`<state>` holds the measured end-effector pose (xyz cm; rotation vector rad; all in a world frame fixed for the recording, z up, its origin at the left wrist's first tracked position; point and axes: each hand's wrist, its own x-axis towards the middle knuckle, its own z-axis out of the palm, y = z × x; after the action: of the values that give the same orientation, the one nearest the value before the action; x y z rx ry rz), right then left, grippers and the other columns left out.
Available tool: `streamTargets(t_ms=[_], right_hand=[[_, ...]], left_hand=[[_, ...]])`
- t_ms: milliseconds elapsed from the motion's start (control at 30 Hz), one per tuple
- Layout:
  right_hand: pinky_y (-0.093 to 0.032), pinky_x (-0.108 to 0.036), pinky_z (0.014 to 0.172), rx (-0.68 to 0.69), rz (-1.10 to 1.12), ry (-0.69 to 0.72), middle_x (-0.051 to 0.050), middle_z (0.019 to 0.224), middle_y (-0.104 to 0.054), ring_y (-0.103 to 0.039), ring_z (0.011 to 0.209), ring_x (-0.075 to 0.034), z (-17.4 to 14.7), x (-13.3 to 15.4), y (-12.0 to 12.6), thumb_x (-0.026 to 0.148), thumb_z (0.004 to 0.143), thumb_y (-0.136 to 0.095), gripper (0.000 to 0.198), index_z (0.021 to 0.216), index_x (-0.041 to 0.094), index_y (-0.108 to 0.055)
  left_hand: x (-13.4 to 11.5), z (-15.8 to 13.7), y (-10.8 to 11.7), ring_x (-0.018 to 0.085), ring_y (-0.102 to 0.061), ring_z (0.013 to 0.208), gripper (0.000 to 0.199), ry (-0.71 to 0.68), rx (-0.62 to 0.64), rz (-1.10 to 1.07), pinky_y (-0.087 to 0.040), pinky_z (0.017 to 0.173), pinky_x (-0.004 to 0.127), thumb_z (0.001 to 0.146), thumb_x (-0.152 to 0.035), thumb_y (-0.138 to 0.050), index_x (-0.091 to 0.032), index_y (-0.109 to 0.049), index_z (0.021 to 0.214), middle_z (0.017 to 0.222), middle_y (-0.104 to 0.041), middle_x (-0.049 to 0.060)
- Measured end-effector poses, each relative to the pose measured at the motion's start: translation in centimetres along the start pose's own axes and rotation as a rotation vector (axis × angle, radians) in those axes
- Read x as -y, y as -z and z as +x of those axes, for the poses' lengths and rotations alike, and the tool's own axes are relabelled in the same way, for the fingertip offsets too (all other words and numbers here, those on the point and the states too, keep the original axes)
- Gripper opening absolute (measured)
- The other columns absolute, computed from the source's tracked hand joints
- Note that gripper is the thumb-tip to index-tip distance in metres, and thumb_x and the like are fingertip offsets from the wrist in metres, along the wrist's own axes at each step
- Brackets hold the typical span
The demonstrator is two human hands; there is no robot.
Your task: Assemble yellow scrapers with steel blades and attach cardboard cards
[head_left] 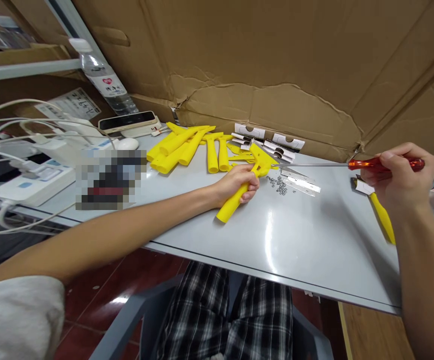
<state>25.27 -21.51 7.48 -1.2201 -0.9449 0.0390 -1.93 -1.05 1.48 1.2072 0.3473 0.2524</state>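
Two hands are both closed on something: the left hand (238, 185) is wrapped around the handle of a yellow tool (234, 204) near the middle of the frame, and the right hand (404, 170), at the right of the frame, is clamped on the red grip of a screwdriver (363, 164). The screwdriver's thin shaft runs leftward to the tool's head, though whether its tip sits in a screw is too small to tell.

The yellow tool looks like moulded plastic, so probably light, stiff and hard to break, but smooth enough to twist under turning force. The tubular handle, close below the head, seems the best place to hold it. Just right of the head, thin metal strips (303, 184) lie on the surface (314, 240); their edges may be sharp, so take them by the ends. The tiny dark screws (281, 186) beside them would scatter easily.
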Motion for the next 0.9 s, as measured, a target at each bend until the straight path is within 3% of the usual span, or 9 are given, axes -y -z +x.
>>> streamTargets(t_ms=[233,400,667,900], right_hand=[[-0.037,-0.03,0.036,0.02,-0.118,0.188,-0.004,0.056,-0.055,-0.053,0.042,-0.02,-0.6,0.4,0.0,0.025,0.068,-0.081,0.022,0.065,0.014,-0.062],[-0.04,-0.026,0.041,-0.01,-0.285,0.288,-0.002,0.057,-0.054,-0.054,0.047,-0.015,-1.4,1.5,-0.5,0.034,0.072,-0.081,0.028,0.067,0.015,-0.061],[-0.03,-0.027,0.056,-0.118,-0.651,0.565,-0.005,0.069,-0.058,-0.049,0.06,-0.01,-2.7,2.9,-0.1,0.045,0.081,-0.073,0.029,0.077,0.017,-0.065],[-0.024,-0.026,0.058,-0.193,-0.669,0.579,-0.005,0.065,-0.054,-0.045,0.06,-0.008,-2.2,1.9,0.3,0.045,0.083,-0.074,0.033,0.075,0.015,-0.064]], left_hand=[[-0.1,-0.3,-0.8,0.008,-0.043,0.035,0.025,-0.037,-0.08,0.023,-0.031,0.034,0.023,0.066,-0.014,-0.062,-0.024,-0.042,0.077,0.055,-0.048,-0.007],[-0.3,-0.2,-0.9,0.008,-0.042,0.034,0.023,-0.022,-0.081,-0.003,-0.029,0.033,0.023,0.065,-0.014,-0.06,-0.023,-0.041,0.074,0.053,-0.046,-0.006],[0.2,0.0,-0.5,0.008,-0.043,0.035,0.025,-0.019,-0.041,-0.02,-0.029,0.033,0.024,0.067,-0.015,-0.061,-0.024,-0.04,0.076,0.056,-0.047,-0.006],[0.2,-0.1,-0.6,0.008,-0.043,0.035,0.025,-0.041,-0.034,-0.016,-0.03,0.032,0.023,0.066,-0.017,-0.061,-0.025,-0.039,0.075,0.054,-0.047,-0.007]])
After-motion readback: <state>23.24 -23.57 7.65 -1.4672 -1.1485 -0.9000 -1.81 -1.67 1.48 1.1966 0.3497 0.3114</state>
